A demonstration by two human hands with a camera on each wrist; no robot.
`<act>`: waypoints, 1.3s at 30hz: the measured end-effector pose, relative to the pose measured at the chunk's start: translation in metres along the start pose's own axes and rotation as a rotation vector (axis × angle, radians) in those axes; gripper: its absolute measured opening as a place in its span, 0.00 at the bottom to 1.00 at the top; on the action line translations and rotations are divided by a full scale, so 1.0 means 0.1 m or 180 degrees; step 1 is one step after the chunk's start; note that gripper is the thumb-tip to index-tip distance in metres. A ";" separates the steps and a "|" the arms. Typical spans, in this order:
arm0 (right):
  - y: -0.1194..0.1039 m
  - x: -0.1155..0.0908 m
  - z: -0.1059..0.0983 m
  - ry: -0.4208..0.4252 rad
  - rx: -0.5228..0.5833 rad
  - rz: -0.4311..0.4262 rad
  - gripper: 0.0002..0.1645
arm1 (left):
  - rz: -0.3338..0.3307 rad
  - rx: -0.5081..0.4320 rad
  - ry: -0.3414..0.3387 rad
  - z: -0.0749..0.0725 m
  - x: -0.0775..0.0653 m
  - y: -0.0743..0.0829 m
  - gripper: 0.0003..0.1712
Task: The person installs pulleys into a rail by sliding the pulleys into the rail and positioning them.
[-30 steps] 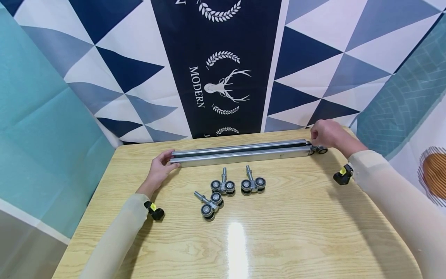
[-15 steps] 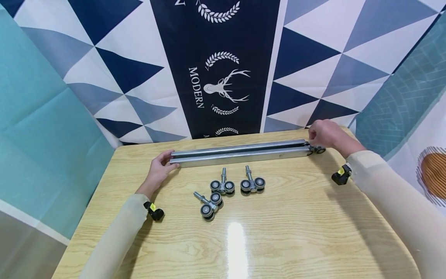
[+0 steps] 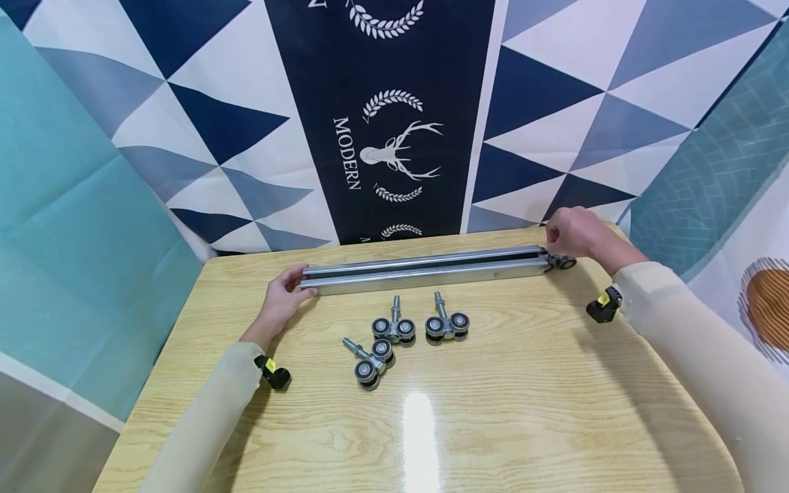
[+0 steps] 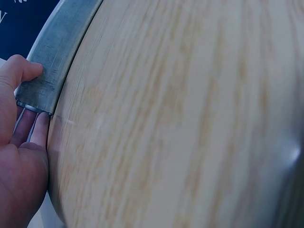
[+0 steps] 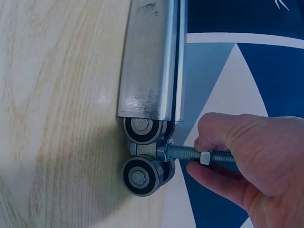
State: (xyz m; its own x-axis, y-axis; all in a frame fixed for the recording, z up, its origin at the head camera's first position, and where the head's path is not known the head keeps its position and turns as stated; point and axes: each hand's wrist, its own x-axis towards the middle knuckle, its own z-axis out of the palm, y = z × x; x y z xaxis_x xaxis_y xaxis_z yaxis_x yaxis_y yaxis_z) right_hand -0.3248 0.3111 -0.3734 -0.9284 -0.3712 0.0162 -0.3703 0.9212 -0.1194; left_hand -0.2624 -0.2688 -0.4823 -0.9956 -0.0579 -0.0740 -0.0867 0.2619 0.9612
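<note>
A silver metal track (image 3: 425,274) with a slot along its top lies across the far part of the table. My left hand (image 3: 285,296) holds its left end, the thumb (image 4: 31,71) against the front wall and other fingers at the end opening. At the opposite end, my right hand (image 3: 576,233) pinches the upright threaded bolt (image 5: 183,152) of a trolley roller (image 5: 138,177). One pair of its wheels sits at the track's mouth, partly covered by it; the other pair is outside. Part of the bolt is hidden by the hand.
Three more trolley rollers lie in front of the track: one in the middle (image 3: 394,327), one to the right (image 3: 448,324), one nearer on the left (image 3: 373,363). The wooden table (image 3: 524,397) meets a patterned cloth (image 3: 401,137) behind the track.
The right hand and its roller have shifted only very slightly. The left hand, the track and the loose rollers stay where they were.
</note>
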 end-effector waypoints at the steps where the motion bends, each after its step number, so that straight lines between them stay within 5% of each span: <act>1: 0.00 0.01 -0.01 -0.0009 0.0001 0.0016 0.11 | -0.0007 -0.0001 0.0002 0.00 0.00 0.00 0.38; 39: -0.23 0.08 0.09 0.0129 0.0052 -0.0018 0.09 | 0.0021 -0.0041 0.0021 0.01 0.01 0.00 0.38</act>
State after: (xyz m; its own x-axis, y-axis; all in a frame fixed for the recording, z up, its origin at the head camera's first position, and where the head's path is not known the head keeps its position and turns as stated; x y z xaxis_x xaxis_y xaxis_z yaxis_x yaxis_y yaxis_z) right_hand -0.3232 0.2859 -0.3794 -0.9268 -0.3711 0.0572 -0.3755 0.9169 -0.1353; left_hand -0.2633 -0.2684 -0.4829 -0.9959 -0.0626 -0.0658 -0.0795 0.2498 0.9650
